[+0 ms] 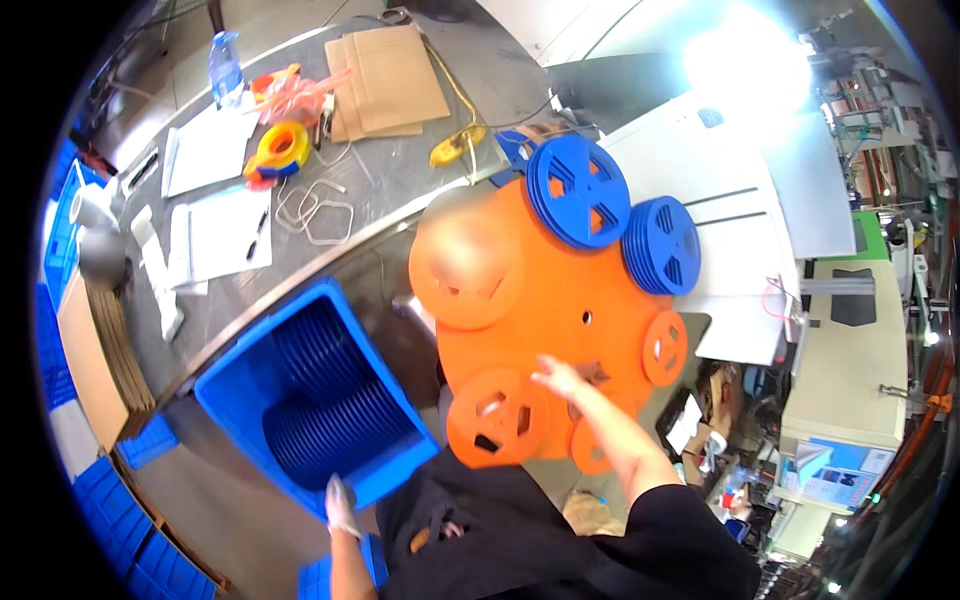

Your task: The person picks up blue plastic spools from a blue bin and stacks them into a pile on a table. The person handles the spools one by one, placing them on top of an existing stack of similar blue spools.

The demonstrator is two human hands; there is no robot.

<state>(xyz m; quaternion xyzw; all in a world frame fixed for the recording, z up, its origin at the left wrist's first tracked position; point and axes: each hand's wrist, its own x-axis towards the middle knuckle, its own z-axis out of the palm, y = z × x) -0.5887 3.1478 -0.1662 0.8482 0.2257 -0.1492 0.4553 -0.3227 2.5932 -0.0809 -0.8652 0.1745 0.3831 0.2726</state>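
Observation:
My right hand (560, 379) reaches over the orange round table (560, 310), fingers apart and nothing in them. Close to it lies an orange disc with cut-outs (498, 418) at the table's near left. My left hand (341, 506), in a pale glove, is at the near rim of a blue bin (378, 487), its fingers stretched out. Rows of dark blue reels (335, 425) stand on edge inside the bin. On the table's far side lies a stack of blue reels (578, 192). Another blue reel stack (662, 246) is to its right.
A grey workbench (370, 190) at the far left bears papers (222, 238), tape rolls (282, 150), cardboard (388, 80) and a bottle (226, 68). More blue crates (120, 520) stand at the left. A beige machine (845, 350) is at the right.

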